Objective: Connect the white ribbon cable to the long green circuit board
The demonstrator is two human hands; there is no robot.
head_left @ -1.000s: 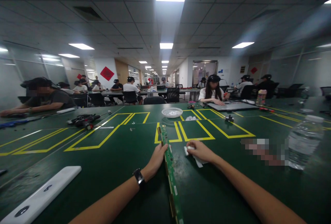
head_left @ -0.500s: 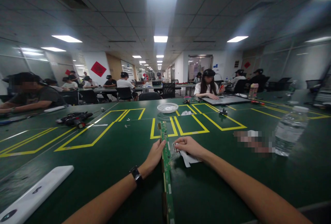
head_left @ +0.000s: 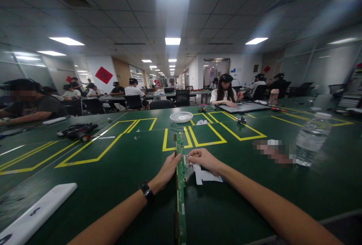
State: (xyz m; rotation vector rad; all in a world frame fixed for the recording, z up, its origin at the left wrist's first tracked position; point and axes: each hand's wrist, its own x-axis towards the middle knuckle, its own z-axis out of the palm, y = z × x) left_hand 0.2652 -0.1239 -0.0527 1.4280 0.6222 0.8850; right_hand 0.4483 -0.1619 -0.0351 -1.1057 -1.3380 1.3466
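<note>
A long, narrow green circuit board point(head_left: 181, 196) runs from the near edge of the view toward the middle of the table. My left hand point(head_left: 169, 167), with a dark band on the wrist, grips the board's left side, thumb on top. On the other side, my right hand point(head_left: 205, 159) pinches the connector end of a white flat ribbon cable point(head_left: 207, 176). That end is at the board's right edge beside a pale connector; whether it is seated in it I cannot tell. The rest of the cable hangs folded below my right fingers.
Ahead is a white round basket point(head_left: 181, 117). A clear water bottle point(head_left: 312, 139) stands at right. A dark power tool point(head_left: 77, 131) lies at left, with a long white case point(head_left: 39, 214) nearer. Yellow tape marks point(head_left: 209, 143) line the green table. A co-worker point(head_left: 225, 94) sits opposite.
My right hand has brought the ribbon cable's end leftward, from slightly apart to against the board's edge. My left hand keeps its grip on the board. The view has shifted slightly.
</note>
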